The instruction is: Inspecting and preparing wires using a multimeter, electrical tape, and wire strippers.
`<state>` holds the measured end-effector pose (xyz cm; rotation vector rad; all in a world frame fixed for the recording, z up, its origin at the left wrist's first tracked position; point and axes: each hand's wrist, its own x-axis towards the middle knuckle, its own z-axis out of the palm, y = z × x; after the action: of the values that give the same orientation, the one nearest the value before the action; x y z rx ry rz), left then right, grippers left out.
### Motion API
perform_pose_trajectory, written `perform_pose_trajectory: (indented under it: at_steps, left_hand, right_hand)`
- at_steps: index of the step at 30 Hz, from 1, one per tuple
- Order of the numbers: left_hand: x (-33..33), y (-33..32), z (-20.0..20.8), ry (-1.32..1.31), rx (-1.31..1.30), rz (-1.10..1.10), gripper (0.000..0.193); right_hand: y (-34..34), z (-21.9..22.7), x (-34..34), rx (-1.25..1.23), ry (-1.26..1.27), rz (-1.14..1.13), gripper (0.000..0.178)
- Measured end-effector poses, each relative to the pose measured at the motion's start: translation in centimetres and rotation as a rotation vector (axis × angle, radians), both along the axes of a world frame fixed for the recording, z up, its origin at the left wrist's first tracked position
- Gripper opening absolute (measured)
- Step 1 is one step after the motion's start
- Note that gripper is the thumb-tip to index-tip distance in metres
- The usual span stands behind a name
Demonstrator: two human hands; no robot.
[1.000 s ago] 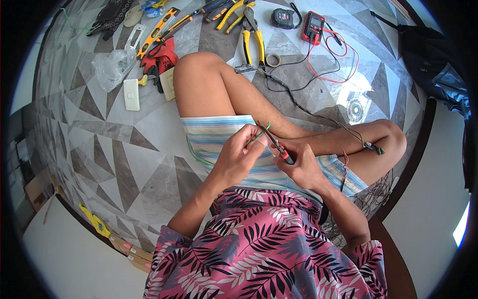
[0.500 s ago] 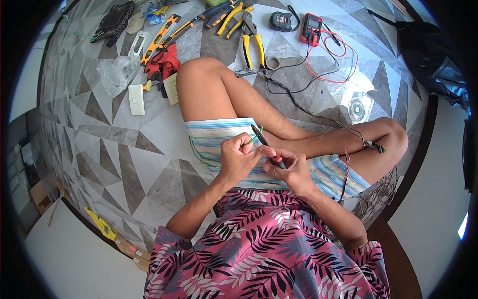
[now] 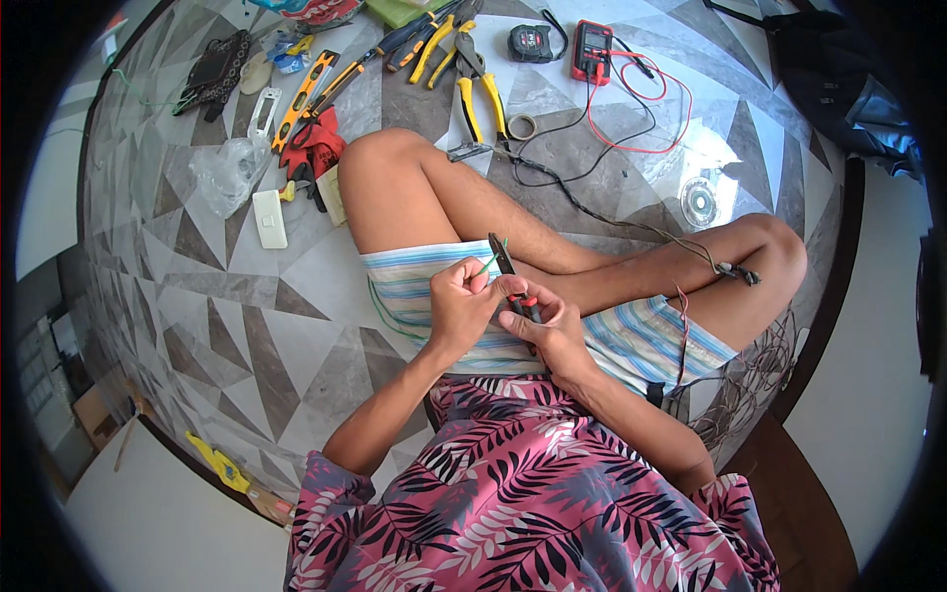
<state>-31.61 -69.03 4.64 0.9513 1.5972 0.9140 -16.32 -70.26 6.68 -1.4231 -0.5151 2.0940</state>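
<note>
Over my lap, my left hand [image 3: 462, 304] is closed on a green wire [image 3: 486, 264], pinching it near its end. The wire's slack loops down over my striped shorts on the left. My right hand [image 3: 554, 333] is wrapped around the red-and-black handles of a pair of pliers [image 3: 503, 259], whose dark jaws point away from me. The wire's tip meets the jaws; whether they bite on it is too small to tell. My left thumb reaches across to the pliers, close to the right hand's fingers.
Beyond my crossed legs lie large yellow-handled pliers [image 3: 479, 89], a tape measure [image 3: 531, 43], a red multimeter [image 3: 592, 51] with leads, and a tape roll [image 3: 522, 126]. At left are a white wall switch [image 3: 268, 219], an orange level [image 3: 304, 99] and a plastic bag [image 3: 222, 178]. A dark cable [image 3: 602, 219] crosses my leg.
The pliers' handles now stand farther apart, with both red parts showing. Both hands have shifted slightly left, still holding wire and pliers. The whole view has tilted a little.
</note>
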Motion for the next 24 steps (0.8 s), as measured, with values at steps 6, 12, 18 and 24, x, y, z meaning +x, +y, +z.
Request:
perform_pose_trajectory:
  at_steps: [6,12,18,24]
  left_hand:
    - [0.3,0.7,-0.1,-0.008,0.000,0.002,0.057]
    - [-0.9,0.3,-1.5,0.019,-0.015,-0.146,0.037]
    - [-9.8,6.0,2.2,0.175,0.364,-0.167,0.055]
    - [-24.4,8.6,-3.1,1.064,0.331,-0.481,0.086]
  right_hand:
    - [-0.3,-0.7,-0.9,0.023,0.038,-0.118,0.046]
    - [-0.9,-0.3,-1.9,0.024,-0.055,-0.100,0.040]
    - [0.1,0.2,2.0,0.281,-0.201,0.036,0.041]
    - [1.4,2.8,0.2,0.377,-0.201,0.222,0.026]
